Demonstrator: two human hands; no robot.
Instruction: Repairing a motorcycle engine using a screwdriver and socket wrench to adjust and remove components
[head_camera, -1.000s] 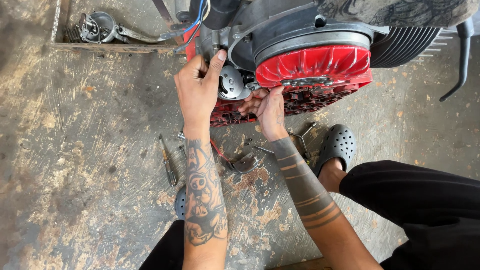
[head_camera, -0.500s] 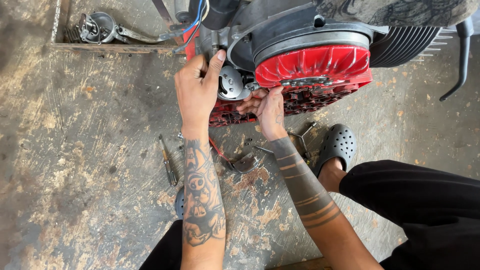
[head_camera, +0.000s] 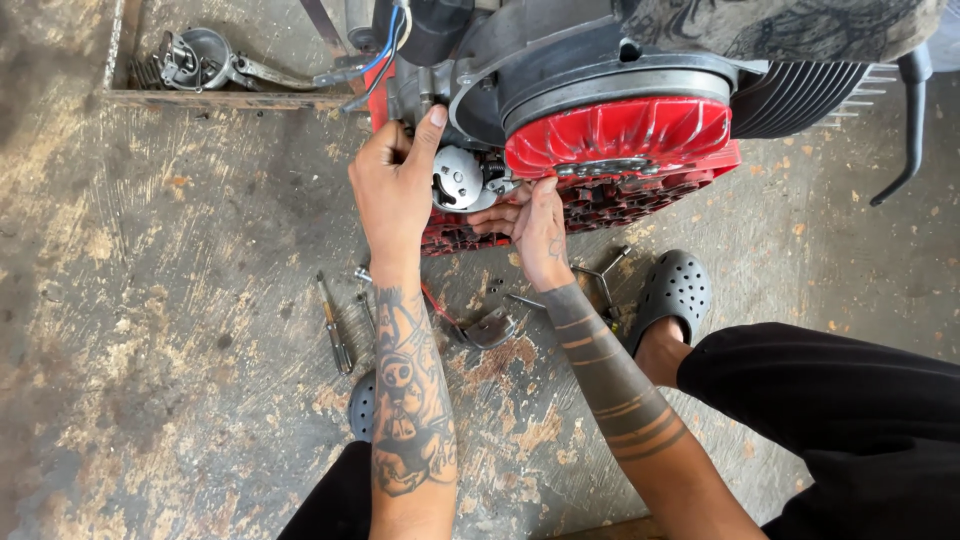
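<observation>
Under the red fan (head_camera: 620, 135), both hands grip the engine: left (head_camera: 395, 190) steadying its casing (head_camera: 420, 95), right (head_camera: 535, 225) pinching a silver part (head_camera: 458, 178).

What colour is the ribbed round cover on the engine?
Bright red: the ribbed round cover shows best in the head view, beside the right hand.

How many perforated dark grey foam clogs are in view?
2: one dark grey foam clog right of the right forearm, another partly hidden beside the left forearm.

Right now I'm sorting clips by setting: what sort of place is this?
Probably a repair workshop: an engine with a red fan cover sits on a stained concrete floor, with a screwdriver lying loose by it.
</observation>
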